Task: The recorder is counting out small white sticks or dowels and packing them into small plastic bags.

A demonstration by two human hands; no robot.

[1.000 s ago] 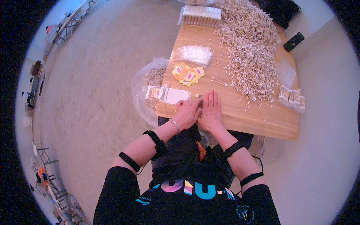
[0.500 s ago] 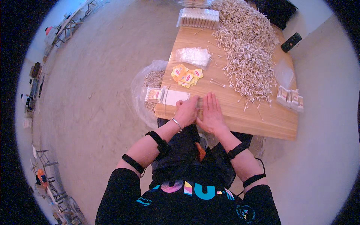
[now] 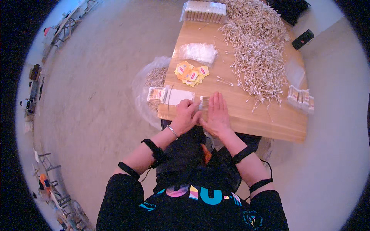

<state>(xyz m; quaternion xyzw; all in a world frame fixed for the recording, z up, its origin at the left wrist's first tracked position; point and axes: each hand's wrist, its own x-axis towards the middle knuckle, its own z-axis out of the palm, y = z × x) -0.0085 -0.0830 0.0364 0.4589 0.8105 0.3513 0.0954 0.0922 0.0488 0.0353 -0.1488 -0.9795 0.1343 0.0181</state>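
Note:
A short row of cotton swabs (image 3: 204,102) lies on the wooden table between my two hands. My right hand (image 3: 217,117) rests along the row's right side, fingers stretched straight and held together. On the other side, my left hand (image 3: 185,116) has its fingers curled in, close to the row's left end; whatever they may pinch is hidden. Just beyond the left hand lies a white rectangular pad (image 3: 180,97). A clear packet of swabs (image 3: 157,94) with an orange-and-white card sits at the table's left edge.
Loose swabs form a large heap (image 3: 258,57) at the far right. Yellow-orange cards (image 3: 191,74), clear bags (image 3: 199,52) and a bundle of filled packs (image 3: 204,12) lie along the left side. More packs (image 3: 300,99) are at the right edge. Beside the table stands a plastic-lined container (image 3: 140,92).
My left hand has moved left, away from the right hand, and its fingers have curled. The swab row between the hands now shows more fully. My right hand stays nearly in place.

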